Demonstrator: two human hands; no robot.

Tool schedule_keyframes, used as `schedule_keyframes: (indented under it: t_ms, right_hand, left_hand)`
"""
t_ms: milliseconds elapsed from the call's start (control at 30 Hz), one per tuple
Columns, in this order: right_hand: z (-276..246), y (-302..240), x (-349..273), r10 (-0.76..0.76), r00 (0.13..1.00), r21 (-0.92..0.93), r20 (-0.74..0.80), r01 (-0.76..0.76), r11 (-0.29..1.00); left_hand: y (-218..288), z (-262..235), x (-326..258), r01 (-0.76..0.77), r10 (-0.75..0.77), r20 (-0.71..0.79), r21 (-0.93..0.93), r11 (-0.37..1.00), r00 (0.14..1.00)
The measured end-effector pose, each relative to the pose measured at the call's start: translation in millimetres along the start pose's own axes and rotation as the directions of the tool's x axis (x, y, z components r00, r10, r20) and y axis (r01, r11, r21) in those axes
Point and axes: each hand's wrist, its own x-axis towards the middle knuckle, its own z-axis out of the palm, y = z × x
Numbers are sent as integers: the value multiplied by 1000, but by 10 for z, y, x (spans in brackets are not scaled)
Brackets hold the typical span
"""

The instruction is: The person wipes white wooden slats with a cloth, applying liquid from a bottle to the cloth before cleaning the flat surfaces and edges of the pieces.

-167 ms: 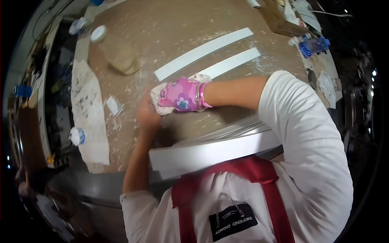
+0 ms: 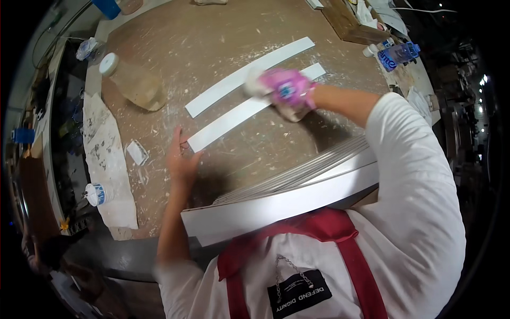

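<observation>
Two long white strips lie side by side on the brown worktable: a far strip (image 2: 249, 74) and a near strip (image 2: 223, 125). My left hand (image 2: 183, 162) rests at the left end of the near strip, thumb and fingers spread around its corner. Over the middle of that strip is my right hand (image 2: 287, 87), in a pink flowered glove and smeared by motion. A bunched cream cloth (image 2: 291, 113) shows under and around it; its fingers are hidden. Close to my body lie a stack of thin strips (image 2: 297, 173) and a wider white board (image 2: 281, 204).
A cloudy jug with a white lid (image 2: 133, 85) lies at the left. A small white piece (image 2: 137, 152), a stained sheet (image 2: 109, 159) and a white cup (image 2: 96, 194) are near the left edge. A wooden box (image 2: 345, 24) and blue bottle (image 2: 398, 55) stand far right.
My right hand has moved right and away from me, from beside my left hand to over the near strip. More of that strip's left part now shows.
</observation>
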Motion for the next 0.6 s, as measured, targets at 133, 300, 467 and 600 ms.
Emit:
schedule_keyframes:
  t_ms: [133, 300, 467, 600]
  right_hand:
    - [-730, 579, -386, 251, 929, -353, -273, -339, 872]
    - [-1247, 1107, -662, 344, 821, -244, -455, -487, 839]
    - [-885, 39, -359, 208, 977, -868, 34, -75, 490]
    - [-946, 330, -584, 161, 984, -705, -73, -165, 690]
  left_hand:
    - [70, 10, 33, -12, 11, 19, 30, 999, 1000]
    - [241, 12, 60, 50, -50, 13, -29, 998, 999]
    - [126, 1, -13, 109, -111, -20, -70, 992, 994]
    - [162, -57, 64, -17, 13, 37, 98, 995, 999]
